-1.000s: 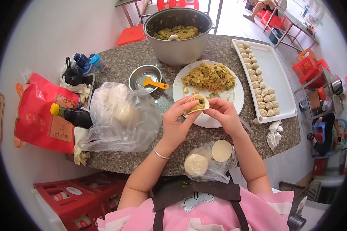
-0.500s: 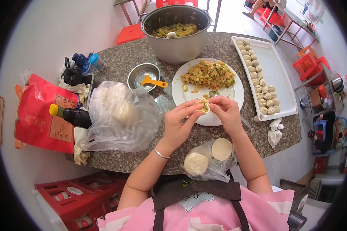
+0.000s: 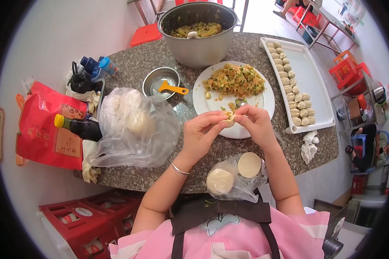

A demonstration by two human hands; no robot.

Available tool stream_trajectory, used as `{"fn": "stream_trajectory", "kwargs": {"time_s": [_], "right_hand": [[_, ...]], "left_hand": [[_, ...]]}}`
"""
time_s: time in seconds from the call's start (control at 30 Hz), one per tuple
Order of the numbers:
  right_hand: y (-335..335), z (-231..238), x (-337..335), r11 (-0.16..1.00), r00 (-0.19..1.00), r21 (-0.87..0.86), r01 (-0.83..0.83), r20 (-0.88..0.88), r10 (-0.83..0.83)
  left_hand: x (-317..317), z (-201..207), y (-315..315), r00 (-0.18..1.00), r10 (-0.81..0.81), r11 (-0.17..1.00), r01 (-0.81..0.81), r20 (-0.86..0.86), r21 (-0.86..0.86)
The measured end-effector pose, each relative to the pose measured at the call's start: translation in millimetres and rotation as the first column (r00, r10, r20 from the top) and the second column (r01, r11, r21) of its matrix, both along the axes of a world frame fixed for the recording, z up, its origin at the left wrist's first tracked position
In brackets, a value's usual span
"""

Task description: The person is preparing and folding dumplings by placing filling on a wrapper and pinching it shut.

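Between my two hands, over the near part of a white plate (image 3: 199,101), is a partly folded dumpling (image 3: 229,117) with filling showing inside. My left hand (image 3: 205,131) cups it, fingers and thumb around its left side. The thumb and fingers of my right hand (image 3: 256,125) pinch its edge. Chopped vegetable filling (image 3: 234,80) is heaped on the plate, and a spoon (image 3: 240,102) lies just beyond my fingers. Near me are round dough wrappers (image 3: 249,165), with another stack (image 3: 220,181) in a clear plastic bag.
A white tray (image 3: 317,93) at the right holds rows of pleated dumplings (image 3: 295,98). A large pot (image 3: 197,49) of filling stands behind the plate. Leftward are a metal bowl (image 3: 149,89) with an orange-handled scraper (image 3: 173,89), bagged dough (image 3: 138,121), a dark bottle (image 3: 84,129) and crumpled tissue (image 3: 308,151) on the right.
The dumpling's opening has narrowed as my fingers draw the edge together. My hands stay in nearly the same place, the right fingers shifting slightly around the rim.
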State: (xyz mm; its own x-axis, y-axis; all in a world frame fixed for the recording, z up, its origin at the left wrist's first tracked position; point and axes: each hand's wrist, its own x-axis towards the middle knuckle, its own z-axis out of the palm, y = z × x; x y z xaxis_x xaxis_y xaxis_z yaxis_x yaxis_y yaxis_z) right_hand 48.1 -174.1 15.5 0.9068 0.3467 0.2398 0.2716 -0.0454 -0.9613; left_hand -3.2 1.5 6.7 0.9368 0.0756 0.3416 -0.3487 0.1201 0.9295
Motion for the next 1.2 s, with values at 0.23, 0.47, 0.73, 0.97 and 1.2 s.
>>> {"fn": "stream_trajectory", "kwargs": {"time_s": [0.23, 0.47, 0.73, 0.97, 1.2], "right_hand": [[5.7, 8.9, -5.3, 0.998, 0.984, -0.058, 0.028, 0.175, -0.018], [3.7, 10.3, -4.7, 0.982, 0.940, -0.161, 0.104, 0.338, -0.044], [-1.5, 19.2, -2.7, 0.987, 0.979, -0.160, -0.020, 0.198, 0.052], [3.7, 10.4, -3.2, 0.985, 0.948, -0.172, 0.027, 0.318, 0.029], [-0.9, 16.1, 0.1, 0.992, 0.995, -0.119, -0.043, 0.080, 0.052]], "left_hand": [[-2.6, 1.2, -2.0, 0.996, -0.001, 1.000, 0.003, -0.086, 0.022], [-0.2, 3.7, -1.3, 0.980, -0.035, 0.992, 0.011, -0.195, -0.123], [-0.1, -1.5, 1.3, 0.985, -0.117, 0.990, 0.107, -0.123, -0.089], [-2.0, 10.4, -1.7, 0.961, 0.063, 0.994, -0.037, -0.269, 0.102], [0.1, -0.8, 0.7, 0.987, -0.094, 0.995, 0.087, -0.131, -0.058]]}}
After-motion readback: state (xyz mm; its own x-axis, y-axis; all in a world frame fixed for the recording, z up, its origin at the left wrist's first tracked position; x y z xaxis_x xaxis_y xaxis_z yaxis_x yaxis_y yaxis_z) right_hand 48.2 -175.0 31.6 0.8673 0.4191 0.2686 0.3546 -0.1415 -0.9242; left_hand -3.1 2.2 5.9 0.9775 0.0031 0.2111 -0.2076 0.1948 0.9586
